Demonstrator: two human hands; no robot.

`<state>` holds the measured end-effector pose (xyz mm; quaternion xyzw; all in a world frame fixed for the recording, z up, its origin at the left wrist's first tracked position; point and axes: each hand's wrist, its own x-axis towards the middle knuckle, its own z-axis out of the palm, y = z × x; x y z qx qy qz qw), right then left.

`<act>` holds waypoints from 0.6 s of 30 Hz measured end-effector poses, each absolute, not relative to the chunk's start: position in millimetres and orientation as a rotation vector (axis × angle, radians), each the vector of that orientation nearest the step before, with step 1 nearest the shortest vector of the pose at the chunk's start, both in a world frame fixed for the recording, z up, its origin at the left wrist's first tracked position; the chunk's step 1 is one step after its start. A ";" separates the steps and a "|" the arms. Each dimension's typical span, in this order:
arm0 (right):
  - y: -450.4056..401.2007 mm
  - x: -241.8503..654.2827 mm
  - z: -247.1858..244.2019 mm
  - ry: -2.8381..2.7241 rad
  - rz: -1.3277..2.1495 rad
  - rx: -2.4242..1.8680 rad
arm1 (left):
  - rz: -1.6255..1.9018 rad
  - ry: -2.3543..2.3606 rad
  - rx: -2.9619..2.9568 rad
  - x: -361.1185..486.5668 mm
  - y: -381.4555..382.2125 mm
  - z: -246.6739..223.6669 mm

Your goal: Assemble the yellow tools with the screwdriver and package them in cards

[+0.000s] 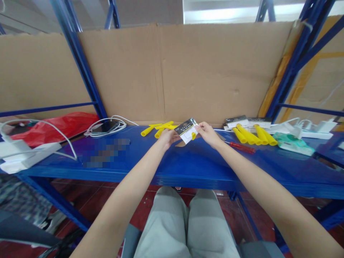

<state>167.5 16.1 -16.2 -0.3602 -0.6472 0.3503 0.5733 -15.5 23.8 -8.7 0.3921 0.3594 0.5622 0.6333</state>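
Observation:
Both hands grip a black-and-white printed packaging card [187, 130] above the middle of the blue shelf. My left hand [170, 139] pinches its left edge, while my right hand [207, 134] has its fingers closed on the upper right edge. A small yellow end [193, 135] shows against the card's white part; how it is joined there I cannot tell. Behind my left hand lie several loose yellow tubes [147, 130]. A screwdriver with a red handle [243, 147] rests to the right of my right hand. Beyond it, several yellow tubes [248, 136] lie with similar printed cards [235, 121].
Coiled white cable [107, 128] and a red bag [59, 127] are on the left, with a white power strip [29, 157]. At right sit a green-and-white packet [294, 143] and another power strip [317, 134]. A cardboard panel [201, 71] stands along the back.

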 end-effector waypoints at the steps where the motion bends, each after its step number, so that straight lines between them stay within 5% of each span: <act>1: 15.5 167.2 -16.1 -1.513 0.817 -0.848 | 1.310 0.854 0.916 -14.1 23.5 -9.1; 18: 15.6 163.6 -17.9 -1.511 0.755 -0.911 | 1.389 0.980 1.020 -6.6 15.5 -9.0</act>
